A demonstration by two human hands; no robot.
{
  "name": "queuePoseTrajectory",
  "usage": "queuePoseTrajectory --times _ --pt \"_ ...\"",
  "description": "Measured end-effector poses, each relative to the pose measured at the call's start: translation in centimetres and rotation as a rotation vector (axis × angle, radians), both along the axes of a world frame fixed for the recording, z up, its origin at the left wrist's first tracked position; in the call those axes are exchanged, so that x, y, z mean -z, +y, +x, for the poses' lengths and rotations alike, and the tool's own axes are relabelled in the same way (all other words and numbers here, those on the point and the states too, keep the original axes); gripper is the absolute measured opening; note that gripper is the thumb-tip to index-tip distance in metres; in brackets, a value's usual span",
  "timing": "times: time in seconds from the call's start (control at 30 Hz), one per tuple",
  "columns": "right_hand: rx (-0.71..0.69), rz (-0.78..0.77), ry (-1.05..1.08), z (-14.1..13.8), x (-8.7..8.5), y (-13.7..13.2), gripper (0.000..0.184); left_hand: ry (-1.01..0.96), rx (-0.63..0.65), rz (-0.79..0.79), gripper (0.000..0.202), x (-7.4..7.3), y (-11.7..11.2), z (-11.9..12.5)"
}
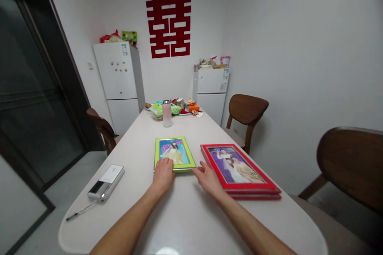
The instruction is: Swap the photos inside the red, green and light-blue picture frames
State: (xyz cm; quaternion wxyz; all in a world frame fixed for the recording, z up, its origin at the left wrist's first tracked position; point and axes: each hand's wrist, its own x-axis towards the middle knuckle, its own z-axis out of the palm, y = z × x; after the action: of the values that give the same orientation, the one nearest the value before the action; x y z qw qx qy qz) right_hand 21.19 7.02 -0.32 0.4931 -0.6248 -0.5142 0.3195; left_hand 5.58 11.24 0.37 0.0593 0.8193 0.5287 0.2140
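A small green-framed picture (176, 149) lies flat on the white table (185, 215) in front of me. My left hand (163, 173) rests on its near left edge, fingers curled down over the frame. My right hand (208, 177) lies open on the table between the green frame's near right corner and a stack of red-framed pictures (239, 167), fingers stretched toward the green frame. The red stack lies to the right, apart from the green frame.
A white power bank (106, 182) with a cable lies at the table's left. A pink bottle (166, 113) and clutter stand at the far end. Wooden chairs (247, 113) line both sides. Two white fridges (118, 83) stand against the back wall.
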Motion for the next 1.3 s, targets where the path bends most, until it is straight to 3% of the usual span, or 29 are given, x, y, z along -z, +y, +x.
queuePoseTrajectory --times 0.1,0.2,0.3,0.4,0.47,0.57,0.63,0.73,0.83,0.97,1.13,1.3 --pt "0.041 -0.015 0.178 -0.9 0.6 0.0 0.054 -0.022 0.051 0.001 0.026 -0.1 -2.4 0.3" --pt "0.029 0.002 0.307 -1.3 0.2 -1.1 0.051 -0.093 0.087 -0.01 0.037 -0.7 -5.0 0.5" --pt "0.042 0.071 0.424 -1.7 -1.3 -3.2 0.055 -0.175 0.119 -0.024 0.043 -1.7 -7.2 0.0" --pt "0.109 0.183 0.459 -2.1 -3.6 -5.7 0.061 -0.453 0.185 -0.133 0.045 -3.1 -8.7 -0.6" --pt "0.149 0.252 0.335 -2.4 -4.9 -7.5 0.059 -0.761 0.226 -0.262 0.046 -4.1 -9.2 -0.9" --pt "0.122 0.454 -0.069 -3.0 -5.7 -10.0 0.049 -1.143 0.235 -0.439 0.05 -5.5 -9.9 -1.1" --pt "-0.009 0.651 -0.347 -3.5 -5.4 -11.2 0.049 -1.307 0.223 -0.532 0.057 -6.3 -10.5 -1.4" --pt "-0.221 0.872 -0.566 -4.6 -4.0 -12.1 0.062 -1.417 0.229 -0.629 0.06 -6.6 -11.3 -2.2" --pt "-0.275 0.948 -0.711 -5.9 -1.9 -12.1 0.064 -1.415 0.263 -0.689 0.055 -5.6 -11.7 -3.3" --pt "-0.322 0.951 -0.866 -7.8 0.6 -11.9 0.042 -1.295 0.194 -0.706 0.057 -2.2 -11.1 -5.0" --pt "-0.331 0.874 -0.938 -9.3 2.2 -12.0 0.026 -0.849 -0.043 -0.419 0.069 1.4 -10.4 -6.6" --pt "-0.318 0.802 -0.982 -10.2 3.4 -11.8 0.021 -0.515 -0.084 -0.244 0.065 2.4 -10.2 -7.0"
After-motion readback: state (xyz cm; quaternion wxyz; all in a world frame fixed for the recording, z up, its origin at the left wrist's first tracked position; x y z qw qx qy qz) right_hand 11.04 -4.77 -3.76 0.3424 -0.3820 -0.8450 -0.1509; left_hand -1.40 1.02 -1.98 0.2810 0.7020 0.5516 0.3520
